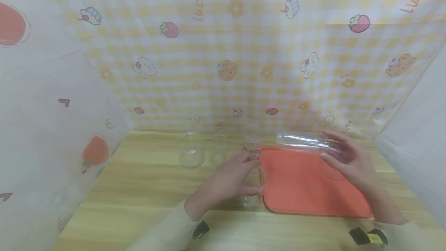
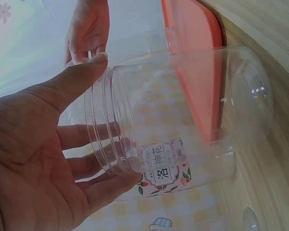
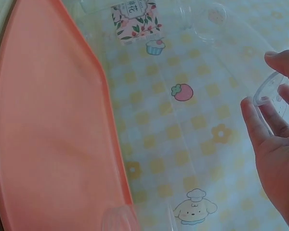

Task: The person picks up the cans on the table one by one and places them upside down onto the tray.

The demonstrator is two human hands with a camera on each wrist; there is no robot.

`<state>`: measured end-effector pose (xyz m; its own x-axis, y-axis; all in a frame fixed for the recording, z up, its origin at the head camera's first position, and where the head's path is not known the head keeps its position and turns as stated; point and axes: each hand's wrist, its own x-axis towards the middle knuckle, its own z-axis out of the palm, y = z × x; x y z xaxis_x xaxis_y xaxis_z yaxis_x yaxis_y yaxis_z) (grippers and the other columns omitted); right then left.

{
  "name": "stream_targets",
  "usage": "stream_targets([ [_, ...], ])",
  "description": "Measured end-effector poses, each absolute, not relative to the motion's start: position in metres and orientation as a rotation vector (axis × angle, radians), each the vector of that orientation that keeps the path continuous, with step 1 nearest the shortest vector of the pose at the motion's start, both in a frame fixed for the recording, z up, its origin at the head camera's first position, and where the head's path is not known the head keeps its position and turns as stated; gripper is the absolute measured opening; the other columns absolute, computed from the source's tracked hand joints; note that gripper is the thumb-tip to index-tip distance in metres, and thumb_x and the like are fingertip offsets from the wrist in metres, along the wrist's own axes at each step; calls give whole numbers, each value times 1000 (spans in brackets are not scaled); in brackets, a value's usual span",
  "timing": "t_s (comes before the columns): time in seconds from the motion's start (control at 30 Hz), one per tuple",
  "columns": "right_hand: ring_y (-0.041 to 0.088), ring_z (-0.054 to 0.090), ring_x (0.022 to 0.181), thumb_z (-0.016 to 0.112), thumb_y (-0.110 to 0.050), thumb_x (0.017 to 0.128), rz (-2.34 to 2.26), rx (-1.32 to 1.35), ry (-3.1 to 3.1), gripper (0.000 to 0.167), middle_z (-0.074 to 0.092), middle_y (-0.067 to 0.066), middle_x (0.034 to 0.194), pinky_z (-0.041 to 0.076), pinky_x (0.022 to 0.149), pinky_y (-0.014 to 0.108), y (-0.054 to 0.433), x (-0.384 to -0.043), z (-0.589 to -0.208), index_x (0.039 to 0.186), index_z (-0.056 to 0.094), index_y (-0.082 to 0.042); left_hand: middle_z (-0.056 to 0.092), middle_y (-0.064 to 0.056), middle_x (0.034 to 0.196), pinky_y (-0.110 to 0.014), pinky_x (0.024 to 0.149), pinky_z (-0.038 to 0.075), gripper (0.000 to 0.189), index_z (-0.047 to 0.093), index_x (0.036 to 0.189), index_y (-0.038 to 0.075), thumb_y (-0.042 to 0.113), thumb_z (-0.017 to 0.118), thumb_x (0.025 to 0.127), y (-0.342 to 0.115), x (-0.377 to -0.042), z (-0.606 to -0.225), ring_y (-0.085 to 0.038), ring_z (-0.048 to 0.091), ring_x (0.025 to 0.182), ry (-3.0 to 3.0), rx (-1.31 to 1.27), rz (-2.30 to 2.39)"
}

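My left hand (image 1: 230, 175) grips a clear plastic jar (image 2: 154, 106) around its threaded mouth, fingers on one side and thumb on the other. That jar is upright beside the left edge of an orange-red tray (image 1: 313, 193). My right hand (image 1: 352, 162) holds one end of a tall clear jar (image 1: 303, 141), which lies sideways above the tray's back edge. In the right wrist view its rim (image 3: 269, 89) sits between thumb and fingers. Behind the left hand stands another clear jar with a flowered label (image 1: 252, 152), partly hidden by that hand.
Left of the labelled jar stand a narrow clear container (image 1: 219, 150) and a wider clear jar (image 1: 192, 152). A faint clear round outline (image 1: 331, 176) shows over the tray. The wooden table (image 1: 139, 196) meets a checked cloth backdrop (image 1: 209, 57), with pale side walls.
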<state>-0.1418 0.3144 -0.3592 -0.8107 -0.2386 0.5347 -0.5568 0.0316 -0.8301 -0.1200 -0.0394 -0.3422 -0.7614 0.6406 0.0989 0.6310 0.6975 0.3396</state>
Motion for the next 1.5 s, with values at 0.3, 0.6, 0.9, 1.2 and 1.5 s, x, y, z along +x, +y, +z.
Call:
stream_targets([
  [0.3,20,60,122,58,40,74,1857,784,-2063,70,59,16,137,50,97,34,325,-139,-358,139,43,19,58,-1,134,-30,99,49,73,58,143,15,47,83,82,-39,-120,-343,-16,54,121,2872,1083,561],
  [0.6,22,61,121,55,43,72,1872,796,-2062,72,59,14,136,51,95,34,333,-136,-355,139,42,21,58,-1,135,-31,100,49,71,59,141,15,47,83,83,-39,-120,-341,-16,54,122,2873,1095,572],
  [0.9,22,61,121,54,43,73,1914,837,-2015,70,58,17,136,51,95,33,338,-134,-354,138,39,23,58,-2,134,-31,101,48,71,59,142,14,46,83,83,-40,-119,-340,-17,54,122,2872,1109,564],
  [1.2,19,61,121,55,40,75,1880,887,-2043,69,56,14,139,52,93,31,346,-133,-352,140,41,20,57,-1,137,-32,104,46,71,58,142,15,47,82,84,-39,-120,-344,-17,53,125,2866,1089,573],
  [1.5,20,61,122,54,41,75,1831,832,-2143,70,55,18,141,52,94,32,356,-129,-349,140,40,21,57,-2,137,-33,104,47,73,58,143,14,47,83,83,-39,-120,-343,-17,52,125,2870,1081,570],
])
